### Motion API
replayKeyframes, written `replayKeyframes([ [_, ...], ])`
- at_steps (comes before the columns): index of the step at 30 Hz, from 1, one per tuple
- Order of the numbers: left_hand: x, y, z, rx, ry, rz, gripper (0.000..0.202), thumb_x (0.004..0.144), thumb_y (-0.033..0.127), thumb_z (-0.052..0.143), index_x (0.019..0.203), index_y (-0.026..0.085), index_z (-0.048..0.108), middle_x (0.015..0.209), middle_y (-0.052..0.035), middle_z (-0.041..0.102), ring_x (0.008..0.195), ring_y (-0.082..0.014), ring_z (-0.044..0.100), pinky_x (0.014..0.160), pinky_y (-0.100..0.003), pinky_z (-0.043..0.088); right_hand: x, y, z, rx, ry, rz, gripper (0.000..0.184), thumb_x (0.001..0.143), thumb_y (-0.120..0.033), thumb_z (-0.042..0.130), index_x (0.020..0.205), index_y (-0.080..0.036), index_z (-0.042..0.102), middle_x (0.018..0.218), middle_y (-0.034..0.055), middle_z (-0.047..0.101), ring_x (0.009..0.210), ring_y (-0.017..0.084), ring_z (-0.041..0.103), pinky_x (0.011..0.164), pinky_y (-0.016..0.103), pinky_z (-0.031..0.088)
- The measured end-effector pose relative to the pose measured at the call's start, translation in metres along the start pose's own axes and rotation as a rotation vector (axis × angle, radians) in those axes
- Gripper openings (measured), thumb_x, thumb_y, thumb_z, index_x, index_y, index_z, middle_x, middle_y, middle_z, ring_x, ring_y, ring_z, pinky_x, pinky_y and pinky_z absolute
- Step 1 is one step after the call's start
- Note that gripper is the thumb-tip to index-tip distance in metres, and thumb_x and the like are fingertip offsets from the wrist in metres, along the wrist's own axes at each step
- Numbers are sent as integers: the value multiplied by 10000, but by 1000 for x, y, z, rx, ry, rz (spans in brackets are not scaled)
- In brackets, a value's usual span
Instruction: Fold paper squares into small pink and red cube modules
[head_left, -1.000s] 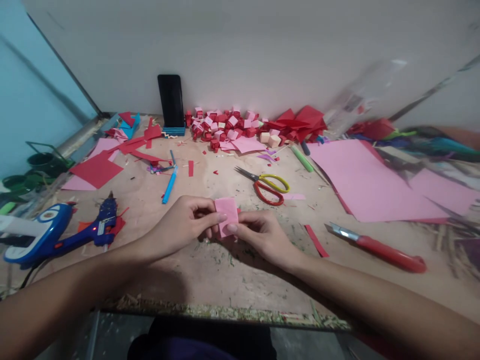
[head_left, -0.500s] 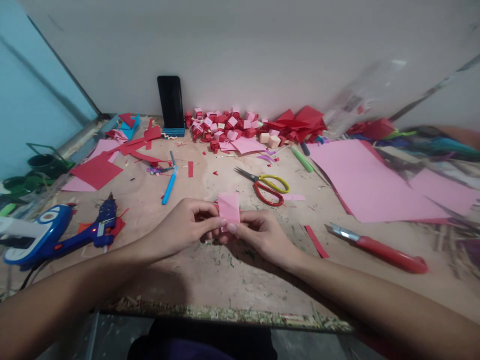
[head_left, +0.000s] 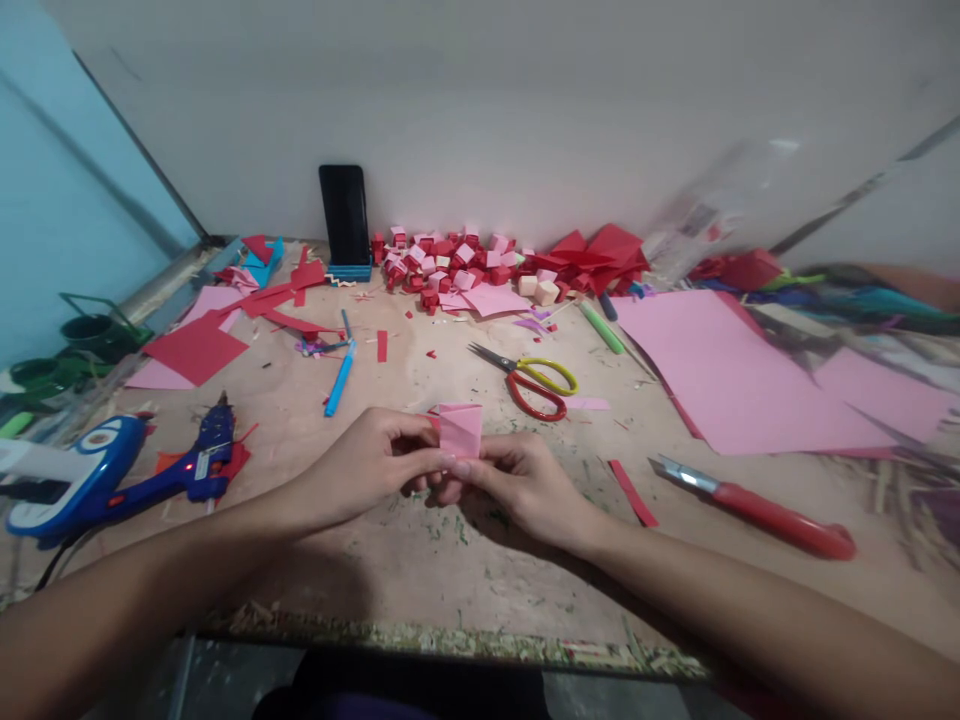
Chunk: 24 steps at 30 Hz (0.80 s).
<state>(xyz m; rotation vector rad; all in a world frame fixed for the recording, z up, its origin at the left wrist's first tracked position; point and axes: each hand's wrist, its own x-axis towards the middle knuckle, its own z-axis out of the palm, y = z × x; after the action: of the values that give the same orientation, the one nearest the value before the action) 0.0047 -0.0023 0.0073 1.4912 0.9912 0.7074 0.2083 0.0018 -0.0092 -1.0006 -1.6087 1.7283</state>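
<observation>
A small folded piece of pink paper (head_left: 460, 428) is held up over the table's front middle, with a bit of red showing at its left edge. My left hand (head_left: 394, 452) pinches its lower left side between thumb and fingers. From the right, my right hand (head_left: 517, 478) grips the lower right side, and both thumb tips meet at the bottom of the paper. The fingers behind it are partly hidden. Just beyond my hands lie scissors (head_left: 525, 378) with one yellow and one red handle. A red paper strip (head_left: 632, 493) rests to the right of my right hand.
A red-handled cutter (head_left: 757, 507) lies at right, near large pink sheets (head_left: 735, 370). At left stands a blue glue gun (head_left: 202, 465). Small red and pink paper cubes (head_left: 450, 262) are heaped along the wall beside a phone (head_left: 345, 215). A blue pen (head_left: 340, 378) lies left of centre.
The pink paper looks shorter now, its top edge folded or tilted over. Both hands keep their hold on it. The whole view has shifted slightly, so things appear a little lower.
</observation>
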Motion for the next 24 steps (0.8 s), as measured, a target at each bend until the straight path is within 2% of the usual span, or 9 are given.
replayKeyframes([
  [6, 0, -2, -1, 40, 33, 10, 159, 907, 232, 643, 842, 116, 731, 775, -61, 724, 664, -139, 624, 628, -260, 485, -1, -2, 1, 5, -34, -14, 385, 899, -486, 710, 786, -130, 803, 626, 59, 682, 531, 121, 560, 440, 224, 394],
  [10, -1, 3, -1, 83, -22, 58, 185, 935, 255, 614, 869, 125, 727, 772, -48, 715, 689, -141, 619, 649, -256, 480, -2, -1, 0, -27, -26, -30, 420, 915, -494, 690, 761, -119, 797, 575, 53, 649, 504, 123, 545, 428, 228, 384],
  [16, -1, 3, -3, 260, 3, 58, 248, 941, 252, 610, 732, 134, 672, 673, 9, 621, 620, -103, 524, 586, -224, 385, -1, 0, -2, -25, 19, -32, 463, 909, -528, 680, 741, -109, 780, 617, 80, 676, 534, 137, 569, 444, 237, 399],
  [21, -2, 4, -2, 275, -48, 43, 267, 965, 241, 574, 743, 135, 677, 664, 19, 614, 612, -97, 519, 585, -225, 375, -1, -1, -3, -18, 10, -41, 450, 919, -524, 665, 793, -110, 790, 689, 101, 718, 566, 142, 583, 501, 257, 438],
  [24, -4, 7, -2, 270, -89, 48, 244, 961, 223, 578, 775, 140, 712, 641, 31, 593, 602, -92, 498, 584, -226, 365, -2, 1, -4, -9, -4, -47, 456, 925, -520, 664, 749, -117, 786, 630, 74, 680, 554, 133, 567, 498, 252, 422],
])
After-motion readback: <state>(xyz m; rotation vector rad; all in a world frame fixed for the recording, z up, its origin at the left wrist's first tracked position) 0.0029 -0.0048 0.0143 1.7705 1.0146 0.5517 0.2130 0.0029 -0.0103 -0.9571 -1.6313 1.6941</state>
